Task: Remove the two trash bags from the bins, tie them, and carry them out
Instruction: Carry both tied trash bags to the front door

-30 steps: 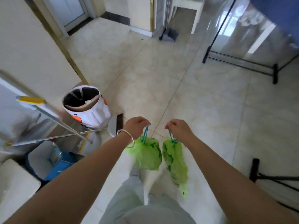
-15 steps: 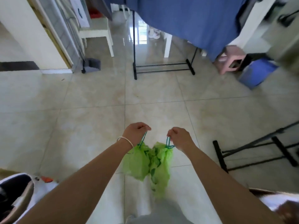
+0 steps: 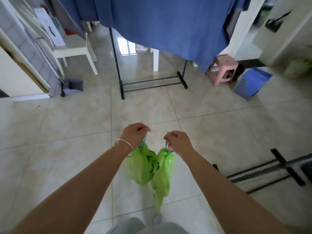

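Note:
Two small green trash bags with teal drawstrings hang side by side in front of me, above the tiled floor. My left hand (image 3: 135, 133), with a bangle on the wrist, is shut on the drawstring of the left trash bag (image 3: 140, 166). My right hand (image 3: 179, 141) pinches the drawstring of the right trash bag (image 3: 163, 173), which hangs lower and tapers to a thin tail. The two bags touch each other. No bin is in view.
A black clothes rack (image 3: 152, 83) draped with a blue sheet (image 3: 168, 24) stands straight ahead. A white stool (image 3: 74, 53) and a dustpan (image 3: 72, 85) sit left, a pink stool (image 3: 224, 70) and a blue basket (image 3: 251, 83) right. Another black rack base (image 3: 278, 168) lies near right.
My view swung right, away from the white bin and mop, to the clothes rack and blue sheet, which now sit closer. Both hands kept hold of the bags, which swung together.

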